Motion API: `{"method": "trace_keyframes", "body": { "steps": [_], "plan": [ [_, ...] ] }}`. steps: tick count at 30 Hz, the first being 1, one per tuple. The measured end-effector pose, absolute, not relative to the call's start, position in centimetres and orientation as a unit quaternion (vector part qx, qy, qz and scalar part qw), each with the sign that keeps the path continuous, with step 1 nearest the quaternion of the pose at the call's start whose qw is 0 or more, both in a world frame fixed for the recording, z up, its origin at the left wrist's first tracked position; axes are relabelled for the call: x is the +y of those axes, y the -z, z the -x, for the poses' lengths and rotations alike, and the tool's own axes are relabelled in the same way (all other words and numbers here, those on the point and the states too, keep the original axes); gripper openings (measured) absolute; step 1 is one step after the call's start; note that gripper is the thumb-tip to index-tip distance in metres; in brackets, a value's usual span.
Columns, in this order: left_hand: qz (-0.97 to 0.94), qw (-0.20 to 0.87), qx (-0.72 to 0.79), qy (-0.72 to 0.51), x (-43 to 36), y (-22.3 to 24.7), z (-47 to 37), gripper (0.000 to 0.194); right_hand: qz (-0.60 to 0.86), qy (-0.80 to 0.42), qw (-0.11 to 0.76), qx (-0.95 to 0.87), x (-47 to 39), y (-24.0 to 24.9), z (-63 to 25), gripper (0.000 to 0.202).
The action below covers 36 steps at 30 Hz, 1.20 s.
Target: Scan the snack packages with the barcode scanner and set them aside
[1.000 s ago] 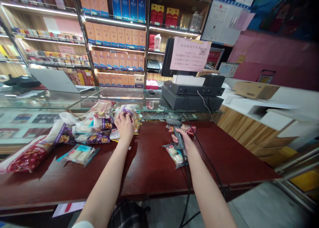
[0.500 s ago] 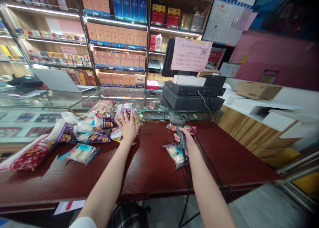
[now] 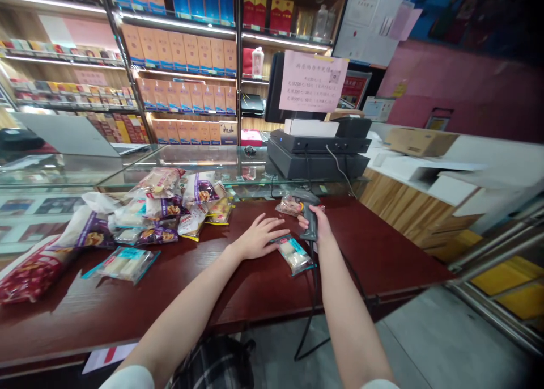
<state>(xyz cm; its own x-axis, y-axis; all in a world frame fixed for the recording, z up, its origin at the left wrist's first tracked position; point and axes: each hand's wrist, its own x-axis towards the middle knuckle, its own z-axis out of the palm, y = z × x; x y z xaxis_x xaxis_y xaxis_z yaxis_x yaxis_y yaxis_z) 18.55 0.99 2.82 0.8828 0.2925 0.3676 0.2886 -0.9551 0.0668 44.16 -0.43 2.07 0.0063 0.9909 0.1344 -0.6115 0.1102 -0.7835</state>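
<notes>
My right hand [image 3: 318, 223] is wrapped round the handle of a dark barcode scanner [image 3: 311, 218], its cable hanging down past the table edge. Under and beside the scanner lies a clear snack packet [image 3: 290, 203]. A blue-and-clear packet of pale pastries [image 3: 294, 254] lies flat below it. My left hand [image 3: 260, 239] is spread, palm down, its fingertips at the upper left edge of that pastry packet. To the left is a pile of snack bags, among them a purple-and-white bag [image 3: 199, 188] and a yellow packet [image 3: 220, 212]. Another blue pastry packet [image 3: 124, 263] lies in front of the pile.
A long bag of red snacks [image 3: 32, 270] lies at the table's left. Behind the dark red table [image 3: 238, 287] stand a glass counter, a laptop [image 3: 63, 134] and a black cash register [image 3: 317, 156] with a pink notice [image 3: 312, 83]. A cardboard box [image 3: 420, 142] sits at right.
My left hand has moved right, from the snack pile to the pastry packet by the scanner. My right hand still holds the scanner. The view has shifted slightly.
</notes>
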Motion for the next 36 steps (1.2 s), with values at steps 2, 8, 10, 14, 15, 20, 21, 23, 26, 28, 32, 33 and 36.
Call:
{"method": "trace_keyframes", "body": {
  "steps": [2, 8, 10, 14, 15, 20, 21, 23, 26, 28, 32, 33, 36],
  "plan": [
    [-0.978, 0.032, 0.125, -0.164, 0.8, -2.5, -19.0, 0.046, 0.272, -0.615, 0.654, -0.346, -0.5, -2.1, -44.0, 0.017],
    [-0.974, 0.05, 0.142, -0.168, 1.7, -1.6, -18.7, 0.039, 0.287, -0.63, 0.635, -0.342, -0.6, -2.3, -43.2, 0.017],
    [-0.964, 0.04, 0.186, -0.184, 2.4, -1.3, -18.1, 0.038, 0.292, -0.639, 0.625, -0.342, -0.6, -2.3, -43.1, 0.018],
    [-0.934, 0.025, 0.288, -0.209, 4.0, -0.6, -16.5, 0.042, 0.302, -0.645, 0.611, -0.345, -0.5, -2.1, -42.9, 0.02],
    [-0.932, 0.027, 0.293, -0.211, 4.3, -0.4, -16.2, 0.046, 0.305, -0.644, 0.611, -0.345, -0.5, -2.1, -42.8, 0.02],
    [-0.926, 0.029, 0.324, -0.192, 4.7, 0.0, -16.3, 0.043, 0.32, -0.638, 0.606, -0.35, -0.5, -2.1, -42.7, 0.022],
    [-0.919, 0.015, 0.343, -0.195, 4.6, -0.1, -16.5, 0.038, 0.322, -0.638, 0.604, -0.353, -0.5, -2.1, -42.7, 0.022],
    [-0.898, -0.006, 0.384, -0.216, 4.6, -0.3, -16.6, 0.03, 0.325, -0.638, 0.6, -0.357, -0.5, -2.1, -42.7, 0.022],
    [-0.846, 0.05, 0.452, -0.278, 5.1, -0.5, -16.3, 0.023, 0.328, -0.638, 0.595, -0.362, -0.4, -2.0, -42.8, 0.023],
    [-0.781, 0.151, 0.49, -0.356, 5.9, -0.5, -15.9, 0.02, 0.331, -0.64, 0.587, -0.369, -0.3, -1.8, -42.7, 0.023],
    [-0.578, 0.416, 0.45, -0.539, 7.4, 0.0, -15.8, 0.023, 0.33, -0.644, 0.569, -0.39, -0.2, -1.6, -42.2, 0.024],
    [-0.535, 0.468, 0.418, -0.566, 7.6, 0.3, -15.9, 0.025, 0.328, -0.648, 0.564, -0.393, -0.2, -1.5, -42.0, 0.024],
    [-0.458, 0.566, 0.334, -0.599, 7.9, 0.9, -16.3, 0.03, 0.322, -0.662, 0.548, -0.397, -0.2, -1.4, -41.6, 0.025]
  ]
}}
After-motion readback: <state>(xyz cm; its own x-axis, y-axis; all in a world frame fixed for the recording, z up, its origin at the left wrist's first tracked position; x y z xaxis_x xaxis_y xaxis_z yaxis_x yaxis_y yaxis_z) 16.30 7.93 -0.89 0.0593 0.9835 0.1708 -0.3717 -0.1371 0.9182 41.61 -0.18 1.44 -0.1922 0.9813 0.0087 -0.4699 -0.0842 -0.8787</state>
